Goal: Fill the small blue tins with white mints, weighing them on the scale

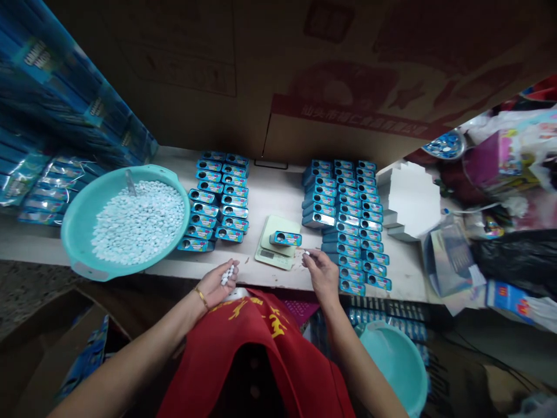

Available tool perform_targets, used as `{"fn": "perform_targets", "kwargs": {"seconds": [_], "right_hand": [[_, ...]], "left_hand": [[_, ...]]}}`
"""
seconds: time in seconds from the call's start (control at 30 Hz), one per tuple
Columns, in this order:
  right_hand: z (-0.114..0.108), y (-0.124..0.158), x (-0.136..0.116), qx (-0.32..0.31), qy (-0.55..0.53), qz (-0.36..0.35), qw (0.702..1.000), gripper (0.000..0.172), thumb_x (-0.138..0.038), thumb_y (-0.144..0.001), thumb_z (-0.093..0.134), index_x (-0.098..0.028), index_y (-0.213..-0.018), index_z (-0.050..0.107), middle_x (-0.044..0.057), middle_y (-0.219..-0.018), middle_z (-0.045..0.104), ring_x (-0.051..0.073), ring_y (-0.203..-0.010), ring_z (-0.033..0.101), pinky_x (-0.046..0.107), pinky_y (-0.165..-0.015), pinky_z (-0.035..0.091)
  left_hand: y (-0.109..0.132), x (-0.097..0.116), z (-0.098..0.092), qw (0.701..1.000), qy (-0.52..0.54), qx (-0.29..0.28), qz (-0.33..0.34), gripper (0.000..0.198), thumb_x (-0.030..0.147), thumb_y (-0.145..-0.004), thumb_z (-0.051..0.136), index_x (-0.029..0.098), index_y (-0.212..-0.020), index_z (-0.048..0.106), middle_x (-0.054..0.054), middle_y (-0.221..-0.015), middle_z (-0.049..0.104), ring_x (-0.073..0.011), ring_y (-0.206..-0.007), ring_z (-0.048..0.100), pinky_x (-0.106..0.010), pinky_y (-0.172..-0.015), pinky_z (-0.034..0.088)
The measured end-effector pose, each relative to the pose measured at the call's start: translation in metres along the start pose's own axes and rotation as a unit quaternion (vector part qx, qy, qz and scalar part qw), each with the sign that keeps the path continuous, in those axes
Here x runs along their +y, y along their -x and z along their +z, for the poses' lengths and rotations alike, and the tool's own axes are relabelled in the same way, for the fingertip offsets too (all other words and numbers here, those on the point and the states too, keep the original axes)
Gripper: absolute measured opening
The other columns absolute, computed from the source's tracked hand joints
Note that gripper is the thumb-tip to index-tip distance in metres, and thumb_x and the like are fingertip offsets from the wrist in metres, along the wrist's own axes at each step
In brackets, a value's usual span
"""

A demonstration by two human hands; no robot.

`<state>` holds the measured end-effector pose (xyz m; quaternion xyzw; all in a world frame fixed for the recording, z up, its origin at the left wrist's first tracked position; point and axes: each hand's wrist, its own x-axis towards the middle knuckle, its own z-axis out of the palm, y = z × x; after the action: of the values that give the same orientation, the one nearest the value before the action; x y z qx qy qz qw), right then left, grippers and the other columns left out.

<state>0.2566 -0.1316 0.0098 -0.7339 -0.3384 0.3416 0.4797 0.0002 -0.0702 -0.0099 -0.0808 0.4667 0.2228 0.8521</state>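
Observation:
My left hand (219,284) is cupped palm up at the table's front edge, its fingers curled around several small white candies (227,275). Between the thumb and fingers of my right hand (322,271) is a single white candy (307,253). That hand is just right of a pale kitchen scale (270,259). On the scale's plate lies a small blue box (286,238) with a dark round spot on its face. A large turquoise basin (69,232) to the left holds a heap of white candies (137,223) and a scoop (130,183).
Blue boxes stand in rows left (201,222) and right (348,226) of the scale. A big cardboard carton (243,75) walls off the back. White cards (413,200) are stacked at right. Another turquoise basin (391,363) sits below the table. Wrapped blue packs (65,87) rise at far left.

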Motion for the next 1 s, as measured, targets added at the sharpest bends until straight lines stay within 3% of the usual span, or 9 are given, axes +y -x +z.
{"fn": "perform_targets", "kwargs": {"seconds": [0.23,0.33,0.43,0.5,0.6,0.73,0.83,1.0], "right_hand": [[0.013,0.000,-0.013,-0.024,0.034,-0.018,0.999,0.022,-0.032,-0.072,0.053,-0.016,-0.084,0.060,0.004,-0.079,0.058,0.012,-0.063,0.056,0.026,-0.058,0.050],[0.028,0.006,-0.029,-0.106,0.084,-0.092,0.987,0.019,-0.029,-0.076,0.049,-0.017,-0.085,0.061,0.004,-0.080,0.059,0.013,-0.069,0.057,0.025,-0.060,0.048],[0.041,0.009,-0.042,-0.231,0.160,-0.207,0.937,0.022,-0.025,-0.078,0.048,-0.021,-0.097,0.058,0.006,-0.094,0.058,0.015,-0.084,0.054,0.027,-0.070,0.046],[0.043,0.002,-0.043,-0.209,0.249,-0.263,0.908,0.032,-0.025,-0.076,0.051,-0.022,-0.108,0.052,0.007,-0.107,0.053,0.020,-0.098,0.048,0.034,-0.080,0.041],[0.034,-0.019,-0.035,-0.118,0.396,-0.269,0.870,0.042,-0.023,-0.074,0.053,-0.021,-0.115,0.045,0.010,-0.114,0.047,0.025,-0.105,0.039,0.042,-0.085,0.035],[0.032,-0.034,-0.026,-0.169,0.453,-0.281,0.829,0.034,-0.019,-0.077,0.046,-0.016,-0.110,0.048,0.010,-0.100,0.053,0.023,-0.090,0.044,0.036,-0.079,0.039],[0.059,-0.019,-0.030,-0.219,0.431,-0.323,0.813,0.034,-0.023,-0.077,0.047,-0.015,-0.110,0.047,0.010,-0.097,0.053,0.023,-0.088,0.045,0.034,-0.077,0.041],[0.137,0.014,-0.041,-0.263,0.417,-0.365,0.790,0.033,-0.023,-0.078,0.047,-0.016,-0.111,0.046,0.010,-0.094,0.053,0.022,-0.084,0.045,0.032,-0.066,0.043]], "left_hand": [[-0.001,-0.003,-0.002,1.000,-0.018,0.019,-0.001,0.010,0.017,-0.076,0.050,0.011,-0.081,0.054,-0.003,-0.065,0.056,-0.0063,-0.049,0.052,-0.015,-0.041,0.041],[-0.002,-0.006,0.006,1.000,-0.022,0.008,-0.013,0.013,0.020,-0.076,0.050,0.009,-0.081,0.056,-0.007,-0.068,0.059,-0.0108,-0.058,0.057,-0.018,-0.048,0.045],[-0.003,-0.008,0.016,0.999,-0.026,-0.032,-0.026,0.021,0.028,-0.076,0.050,0.009,-0.083,0.056,-0.009,-0.073,0.059,-0.0136,-0.063,0.058,-0.020,-0.049,0.046],[-0.004,-0.008,0.019,0.998,-0.028,-0.044,-0.030,0.020,0.029,-0.075,0.051,0.010,-0.081,0.056,-0.007,-0.070,0.058,-0.0112,-0.058,0.057,-0.016,-0.042,0.042],[0.000,-0.003,0.012,0.999,-0.023,-0.038,-0.020,0.015,0.025,-0.076,0.051,0.011,-0.073,0.054,-0.003,-0.062,0.054,-0.0060,-0.048,0.050,-0.011,-0.033,0.031],[0.013,0.011,-0.014,0.999,-0.004,-0.023,0.024,0.012,0.021,-0.077,0.049,0.011,-0.072,0.053,-0.002,-0.063,0.052,-0.0041,-0.047,0.047,-0.010,-0.032,0.029],[0.019,0.020,-0.032,0.998,-0.007,0.030,0.050,0.011,0.018,-0.077,0.048,0.010,-0.071,0.052,-0.003,-0.062,0.052,-0.0037,-0.045,0.047,-0.010,-0.032,0.029],[0.004,0.024,-0.036,0.997,-0.033,0.058,0.050,0.008,0.014,-0.076,0.049,0.009,-0.074,0.054,-0.003,-0.058,0.053,-0.0052,-0.043,0.048,-0.011,-0.030,0.028]]}}
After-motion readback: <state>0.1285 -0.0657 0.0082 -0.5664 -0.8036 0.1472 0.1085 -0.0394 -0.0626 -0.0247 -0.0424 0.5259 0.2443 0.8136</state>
